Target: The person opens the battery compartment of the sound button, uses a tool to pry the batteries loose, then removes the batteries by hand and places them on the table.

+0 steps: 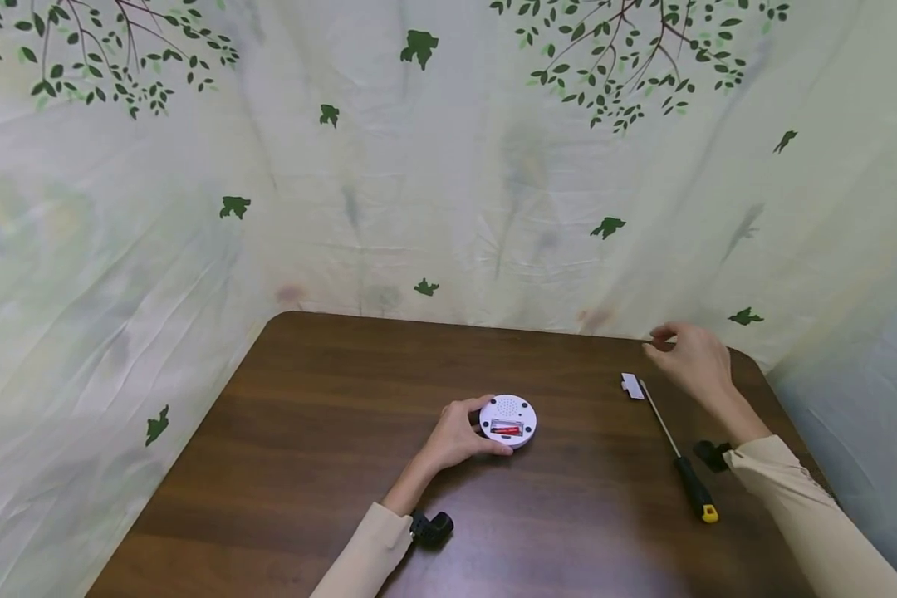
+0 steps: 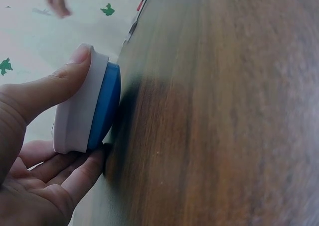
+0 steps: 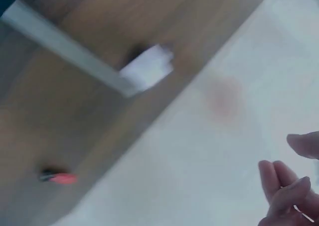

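My left hand (image 1: 452,436) grips a round white device (image 1: 508,408) between thumb and fingers, its underside facing up. In that underside an uncovered compartment shows a red battery (image 1: 505,430). The left wrist view shows the device's blue lower part (image 2: 105,106) close to the table, with the thumb on the white rim. My right hand (image 1: 693,361) is raised over the far right of the table. Its fingers are loosely bent, the thumb apart from them, and nothing shows between them. Nearest to it lie a small white cover (image 1: 632,385) and a screwdriver (image 1: 676,448).
The brown wooden table (image 1: 344,399) ends at a pale curtain (image 1: 456,166) with leaf prints. A small red and black object (image 3: 59,177), perhaps a battery, lies near the table edge in the right wrist view. The screwdriver's dark handle points toward the front.
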`<act>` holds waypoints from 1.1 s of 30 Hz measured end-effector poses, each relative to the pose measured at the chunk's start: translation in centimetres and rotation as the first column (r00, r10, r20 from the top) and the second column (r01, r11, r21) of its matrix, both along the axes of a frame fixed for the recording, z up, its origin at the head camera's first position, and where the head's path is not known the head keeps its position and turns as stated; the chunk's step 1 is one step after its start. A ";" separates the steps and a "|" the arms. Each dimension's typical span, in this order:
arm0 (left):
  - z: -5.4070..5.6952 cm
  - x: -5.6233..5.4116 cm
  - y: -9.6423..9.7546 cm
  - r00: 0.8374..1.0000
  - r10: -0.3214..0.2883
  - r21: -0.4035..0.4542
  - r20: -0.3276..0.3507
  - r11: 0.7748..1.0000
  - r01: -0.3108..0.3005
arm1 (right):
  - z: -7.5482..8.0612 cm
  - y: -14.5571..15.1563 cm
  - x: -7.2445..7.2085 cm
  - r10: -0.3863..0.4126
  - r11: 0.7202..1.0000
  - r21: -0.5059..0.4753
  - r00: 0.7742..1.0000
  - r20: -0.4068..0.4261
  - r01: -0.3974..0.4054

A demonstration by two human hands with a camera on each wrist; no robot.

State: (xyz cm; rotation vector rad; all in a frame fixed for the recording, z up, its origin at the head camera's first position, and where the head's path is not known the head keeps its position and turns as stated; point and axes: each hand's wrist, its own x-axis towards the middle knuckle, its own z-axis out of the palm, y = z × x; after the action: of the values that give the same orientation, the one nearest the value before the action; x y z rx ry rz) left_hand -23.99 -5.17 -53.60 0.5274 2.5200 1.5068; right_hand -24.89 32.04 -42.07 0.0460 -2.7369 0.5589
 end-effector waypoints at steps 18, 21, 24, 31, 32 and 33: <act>0.1 0.0 -0.3 1.000 0.001 -0.019 -0.027 1.000 -0.001 | 2.3 -12.3 1.8 0.445 0.895 0.076 0.889 -0.104 -0.439; 0.2 -0.1 -0.3 0.999 -0.005 -0.013 -0.032 1.000 0.005 | 1.0 -13.3 2.0 0.482 0.874 0.079 0.876 -0.032 -0.479; 0.2 -0.2 -0.3 0.999 -0.020 -0.003 -0.048 1.000 0.020 | -0.6 -14.4 2.1 0.517 0.851 0.084 0.855 0.029 -0.518; 0.2 -0.2 -0.3 0.997 -0.047 -0.022 -0.060 0.999 0.045 | -3.2 -16.0 2.0 0.553 0.816 0.095 0.818 0.161 -0.570; 0.2 -0.2 -0.3 0.997 -0.048 -0.023 -0.057 0.999 0.046 | -3.5 -16.2 2.0 0.555 0.814 0.092 0.815 0.169 -0.574; 0.2 -0.2 -0.4 0.997 -0.047 -0.023 -0.057 0.999 0.045 | -3.8 -16.3 2.0 0.559 0.810 0.093 0.811 0.172 -0.578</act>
State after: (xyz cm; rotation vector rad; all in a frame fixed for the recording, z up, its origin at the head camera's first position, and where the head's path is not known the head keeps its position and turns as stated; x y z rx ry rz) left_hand -24.18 -5.55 -53.44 0.6298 2.5458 1.4670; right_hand -22.87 15.70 -45.86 0.9304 -2.8733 0.5272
